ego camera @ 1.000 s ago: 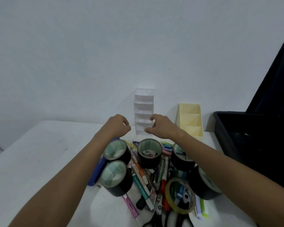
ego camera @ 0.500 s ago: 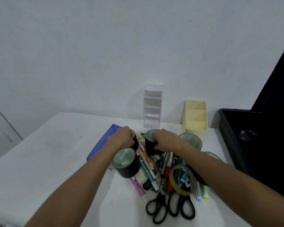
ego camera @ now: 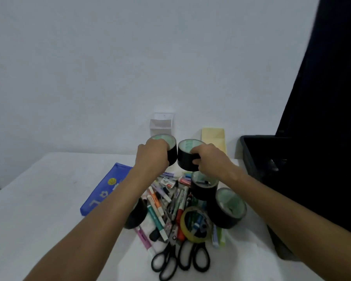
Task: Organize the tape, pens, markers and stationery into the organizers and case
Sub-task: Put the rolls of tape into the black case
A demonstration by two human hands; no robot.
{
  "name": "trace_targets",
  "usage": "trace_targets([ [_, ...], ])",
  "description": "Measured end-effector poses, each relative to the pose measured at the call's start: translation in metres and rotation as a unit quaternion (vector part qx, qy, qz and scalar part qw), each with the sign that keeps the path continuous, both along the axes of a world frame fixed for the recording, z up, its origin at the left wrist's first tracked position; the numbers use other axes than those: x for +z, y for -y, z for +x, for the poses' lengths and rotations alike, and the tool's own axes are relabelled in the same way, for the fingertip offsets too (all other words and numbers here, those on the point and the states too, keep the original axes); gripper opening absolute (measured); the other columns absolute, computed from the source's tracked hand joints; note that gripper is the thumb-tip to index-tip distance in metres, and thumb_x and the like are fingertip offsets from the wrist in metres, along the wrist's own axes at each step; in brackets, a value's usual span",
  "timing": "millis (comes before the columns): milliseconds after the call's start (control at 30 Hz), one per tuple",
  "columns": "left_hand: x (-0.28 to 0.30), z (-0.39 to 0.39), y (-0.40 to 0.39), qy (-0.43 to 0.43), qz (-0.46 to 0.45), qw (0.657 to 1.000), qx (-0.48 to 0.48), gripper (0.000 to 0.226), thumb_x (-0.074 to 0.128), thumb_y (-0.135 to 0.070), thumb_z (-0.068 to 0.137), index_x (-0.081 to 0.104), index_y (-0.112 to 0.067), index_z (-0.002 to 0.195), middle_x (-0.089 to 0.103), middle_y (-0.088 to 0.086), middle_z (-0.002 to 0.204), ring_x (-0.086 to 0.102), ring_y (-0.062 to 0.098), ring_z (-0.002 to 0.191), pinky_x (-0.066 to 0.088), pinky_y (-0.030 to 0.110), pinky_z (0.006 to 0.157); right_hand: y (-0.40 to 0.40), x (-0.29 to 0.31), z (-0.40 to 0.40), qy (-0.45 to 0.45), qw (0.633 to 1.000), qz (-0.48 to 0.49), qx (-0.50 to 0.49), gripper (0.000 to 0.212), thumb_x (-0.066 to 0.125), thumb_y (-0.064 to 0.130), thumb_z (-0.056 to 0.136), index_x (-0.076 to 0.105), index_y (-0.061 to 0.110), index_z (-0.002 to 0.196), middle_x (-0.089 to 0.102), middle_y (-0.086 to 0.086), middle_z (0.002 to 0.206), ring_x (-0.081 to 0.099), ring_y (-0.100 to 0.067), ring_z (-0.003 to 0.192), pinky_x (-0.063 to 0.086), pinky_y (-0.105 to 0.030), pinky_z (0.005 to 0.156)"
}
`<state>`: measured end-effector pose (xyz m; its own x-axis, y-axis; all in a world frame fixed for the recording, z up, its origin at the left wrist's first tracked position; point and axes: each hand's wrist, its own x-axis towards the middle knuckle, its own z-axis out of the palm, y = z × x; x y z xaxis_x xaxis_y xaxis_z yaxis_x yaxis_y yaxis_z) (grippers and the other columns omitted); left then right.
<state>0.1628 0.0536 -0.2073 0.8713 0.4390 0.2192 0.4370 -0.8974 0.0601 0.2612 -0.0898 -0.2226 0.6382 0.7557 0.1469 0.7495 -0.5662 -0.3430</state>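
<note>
My left hand (ego camera: 151, 157) grips a black tape roll (ego camera: 170, 148) and holds it above the table. My right hand (ego camera: 209, 159) grips a second black tape roll (ego camera: 185, 157) right beside the first; the two rolls nearly touch. Below them lies a pile of pens and markers (ego camera: 164, 201), with more black tape rolls (ego camera: 228, 207) and a yellow tape roll (ego camera: 194, 224). A white tiered organizer (ego camera: 161, 123) and a yellow organizer (ego camera: 214, 136) stand by the wall. The blue pencil case (ego camera: 104, 189) lies to the left.
Two pairs of black scissors (ego camera: 178, 258) lie at the near edge of the pile. A black bin (ego camera: 257, 159) with a raised dark lid stands on the right. The white table (ego camera: 39, 199) runs to the wall behind.
Both hands have lifted their tape rolls up off the pile, to a height in front of the organizers. The camera has tilted slightly.
</note>
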Motion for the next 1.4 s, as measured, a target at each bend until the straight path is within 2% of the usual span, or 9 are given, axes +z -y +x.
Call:
trace_targets([
  [200,0.008,0.072,0.096,0.04,-0.032,0.991,-0.126,0.029,0.053,-0.002,0.082,0.037,-0.013,0.06,0.036,-0.002,0.058,0.049,0.028,0.071,0.033,0.032,0.063,0.119,0.007,0.044,-0.003,0.993,0.022,-0.117,0.038,0.059,0.011,0.089,0.06,0.018,0.127,0.061,-0.013,0.123,0.056,-0.03,0.115,0.047,-0.036,0.093],
  [367,0.0,0.141,0.18,0.024,-0.087,0.977,-0.193,0.009,0.052,-0.007,0.086,0.06,-0.01,0.089,0.064,0.013,0.098,0.061,0.031,0.095,0.04,0.03,0.071,0.216,0.0,0.091,-0.032,0.98,0.031,-0.191,0.045,0.06,-0.001,0.086,0.06,0.015,0.128,0.058,-0.014,0.128,0.064,-0.019,0.106,0.049,-0.025,0.095],
  [467,-0.009,0.177,0.221,0.024,-0.082,0.975,-0.203,0.021,0.053,-0.007,0.085,0.066,-0.012,0.101,0.066,0.011,0.102,0.063,0.031,0.095,0.053,0.036,0.079,0.254,-0.005,0.114,-0.059,0.973,0.021,-0.222,0.048,0.058,-0.002,0.088,0.055,0.015,0.133,0.05,-0.013,0.134,0.063,-0.017,0.106,0.045,-0.016,0.084],
  [567,-0.026,0.208,0.249,0.001,-0.078,0.978,-0.193,0.03,0.054,-0.011,0.086,0.064,-0.014,0.115,0.063,0.013,0.116,0.06,0.032,0.105,0.051,0.04,0.089,0.279,-0.021,0.14,-0.071,0.968,0.008,-0.242,0.047,0.06,0.003,0.089,0.055,0.018,0.133,0.048,-0.013,0.137,0.061,-0.02,0.111,0.045,-0.02,0.088],
  [667,-0.045,0.228,0.259,-0.031,-0.097,0.981,-0.163,0.043,0.055,-0.014,0.087,0.056,-0.012,0.13,0.057,0.016,0.127,0.054,0.034,0.115,0.047,0.04,0.095,0.287,-0.041,0.162,-0.076,0.97,0.009,-0.232,0.047,0.063,0.003,0.086,0.058,0.018,0.13,0.052,-0.013,0.135,0.061,-0.021,0.111,0.047,-0.026,0.098],
  [833,-0.067,0.245,0.266,-0.024,-0.113,0.985,-0.13,0.041,0.055,-0.011,0.086,0.058,-0.01,0.127,0.06,0.015,0.122,0.059,0.032,0.11,0.049,0.038,0.09,0.284,-0.064,0.193,-0.091,0.975,-0.004,-0.202,0.044,0.063,0.01,0.086,0.059,0.018,0.129,0.051,-0.015,0.136,0.057,-0.026,0.118,0.047,-0.034,0.103],
  [1000,-0.082,0.253,0.268,0.018,-0.094,0.989,-0.114,0.03,0.053,-0.006,0.086,0.066,-0.007,0.113,0.062,0.013,0.113,0.062,0.033,0.101,0.05,0.037,0.081,0.276,-0.069,0.214,-0.087,0.976,-0.011,-0.201,0.039,0.06,0.009,0.087,0.061,0.013,0.126,0.054,-0.017,0.131,0.059,-0.029,0.112,0.051,-0.035,0.094],
  [1167,-0.098,0.267,0.264,0.048,-0.081,0.99,-0.107,0.032,0.053,-0.003,0.087,0.065,-0.008,0.117,0.05,0.013,0.115,0.055,0.029,0.101,0.051,0.035,0.082,0.269,-0.077,0.229,-0.099,0.972,-0.008,-0.212,0.036,0.059,0.003,0.084,0.063,0.008,0.12,0.06,-0.017,0.119,0.062,-0.029,0.103,0.051,-0.029,0.082],
  [1400,-0.118,0.269,0.257,0.047,-0.053,0.993,-0.1,0.039,0.05,-0.004,0.089,0.062,-0.017,0.125,0.043,0.009,0.116,0.044,0.025,0.104,0.047,0.031,0.085,0.265,-0.095,0.24,-0.117,0.971,0.019,-0.207,0.033,0.054,-0.004,0.082,0.066,0.002,0.112,0.064,-0.017,0.112,0.063,-0.029,0.1,0.054,-0.032,0.084],
])
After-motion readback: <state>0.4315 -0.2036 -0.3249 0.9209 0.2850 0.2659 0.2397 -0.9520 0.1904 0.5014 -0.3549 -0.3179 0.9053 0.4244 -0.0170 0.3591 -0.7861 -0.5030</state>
